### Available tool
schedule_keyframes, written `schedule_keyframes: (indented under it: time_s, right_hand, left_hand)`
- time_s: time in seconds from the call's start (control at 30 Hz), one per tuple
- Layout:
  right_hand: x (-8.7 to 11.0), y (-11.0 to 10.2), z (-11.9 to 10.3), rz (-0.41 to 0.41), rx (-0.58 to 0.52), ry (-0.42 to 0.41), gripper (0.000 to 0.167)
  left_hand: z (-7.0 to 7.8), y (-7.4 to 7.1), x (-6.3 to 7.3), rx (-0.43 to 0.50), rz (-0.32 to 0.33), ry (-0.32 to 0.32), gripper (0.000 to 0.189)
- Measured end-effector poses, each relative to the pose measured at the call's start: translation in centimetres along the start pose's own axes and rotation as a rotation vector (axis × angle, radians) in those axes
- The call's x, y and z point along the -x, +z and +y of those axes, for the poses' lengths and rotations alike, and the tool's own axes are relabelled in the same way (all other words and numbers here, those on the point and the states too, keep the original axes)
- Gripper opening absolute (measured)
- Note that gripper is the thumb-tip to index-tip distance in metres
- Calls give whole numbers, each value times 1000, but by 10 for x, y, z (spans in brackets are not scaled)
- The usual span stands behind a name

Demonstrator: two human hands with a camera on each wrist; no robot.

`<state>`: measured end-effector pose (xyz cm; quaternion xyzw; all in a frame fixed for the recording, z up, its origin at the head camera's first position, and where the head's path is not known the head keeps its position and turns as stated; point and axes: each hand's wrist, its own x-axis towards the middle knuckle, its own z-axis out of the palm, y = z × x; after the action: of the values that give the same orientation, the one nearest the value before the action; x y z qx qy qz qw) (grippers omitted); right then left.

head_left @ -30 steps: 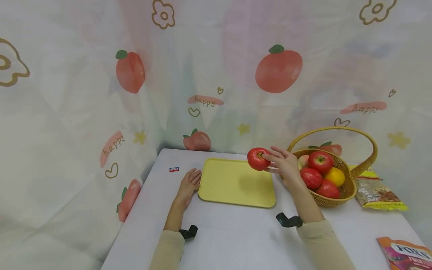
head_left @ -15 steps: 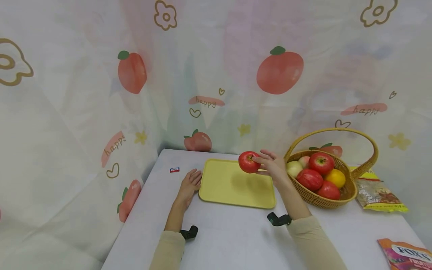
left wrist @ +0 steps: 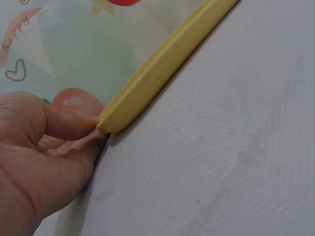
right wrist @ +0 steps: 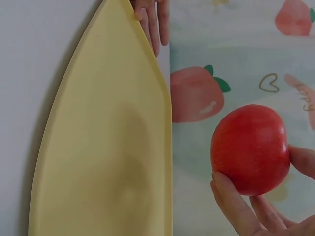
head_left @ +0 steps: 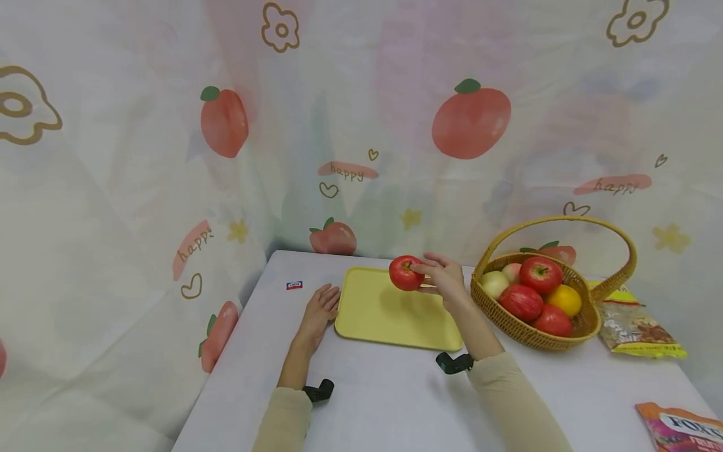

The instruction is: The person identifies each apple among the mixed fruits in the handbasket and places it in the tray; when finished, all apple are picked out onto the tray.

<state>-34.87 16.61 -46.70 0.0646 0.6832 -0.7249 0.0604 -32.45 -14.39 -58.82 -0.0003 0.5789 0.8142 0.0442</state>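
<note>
A red apple (head_left: pixel 405 274) is held up over the yellow tray (head_left: pixel 367 314) by my right hand (head_left: pixel 446 282). In the right wrist view the fingers and thumb grip the apple (right wrist: pixel 250 150) from opposite sides, and its shadow falls on the tray. My left hand (head_left: pixel 317 314) is at the left edge of the tray. In the left wrist view its thumb lies on the tray's rim (left wrist: pixel 147 78), with fingers just beneath, pinching it. The other fingers extend along the outside. The tray lies flat on the white table.
Right of the tray stands a wicker basket (head_left: pixel 508 323) with a tall handle, holding apples, a yellow-orange fruit and other fruit. A snack bag (head_left: pixel 635 326) lies beside it. An orange-purple candy bag (head_left: pixel 678 427) is at front right, a small wrapper (head_left: pixel 294 285) at back left.
My right hand has carried the red apple left, away from the basket and farther over the tray. My left hand has stayed at the tray's edge.
</note>
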Motion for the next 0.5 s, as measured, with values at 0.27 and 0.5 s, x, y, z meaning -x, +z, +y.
schedule_keyframes:
  time_s: [0.27,0.5]
  right_hand:
    - [-9,13,6,17,19,14,68]
    - [-18,23,12,12,33,18,68]
  left_hand:
    - [0,0,1,-5,-6,2,79]
    - [0,0,1,-1,1,-3,79]
